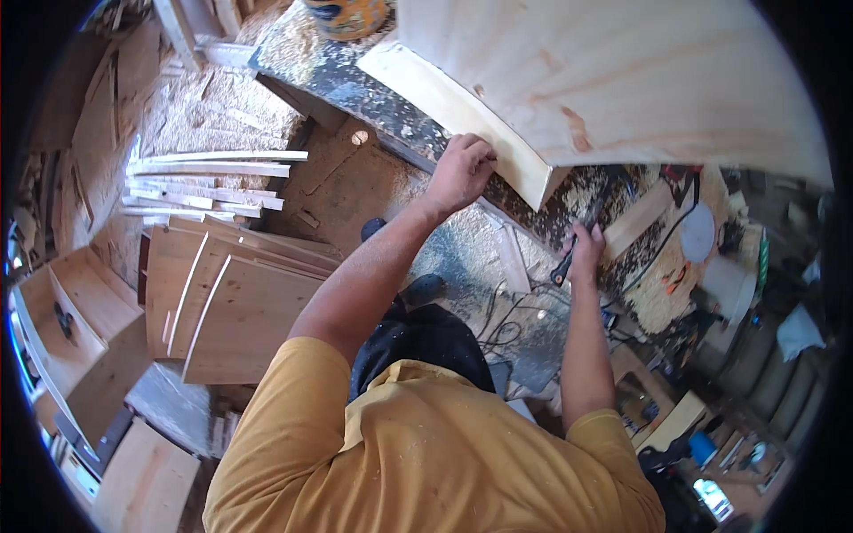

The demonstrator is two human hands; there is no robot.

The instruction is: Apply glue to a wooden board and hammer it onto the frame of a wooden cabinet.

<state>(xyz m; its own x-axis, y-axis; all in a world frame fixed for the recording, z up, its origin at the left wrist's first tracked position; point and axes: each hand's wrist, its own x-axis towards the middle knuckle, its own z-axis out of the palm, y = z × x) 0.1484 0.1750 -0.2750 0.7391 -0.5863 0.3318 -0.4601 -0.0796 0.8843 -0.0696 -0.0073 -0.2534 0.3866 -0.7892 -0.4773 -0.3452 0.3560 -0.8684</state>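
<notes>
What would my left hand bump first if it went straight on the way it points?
Most likely the pale wooden strip, right against or just ahead of your left hand; depth is hard to judge. Beyond it stands the large wooden panel.

Left forearm [382,266] bare, angled forward and inward; left hand [462,171] back upward, fingers bent. Right forearm [585,333] bare, reaching nearly straight ahead; right hand [584,252] nearer the torso [444,453], fingers curled into a grip.
</notes>
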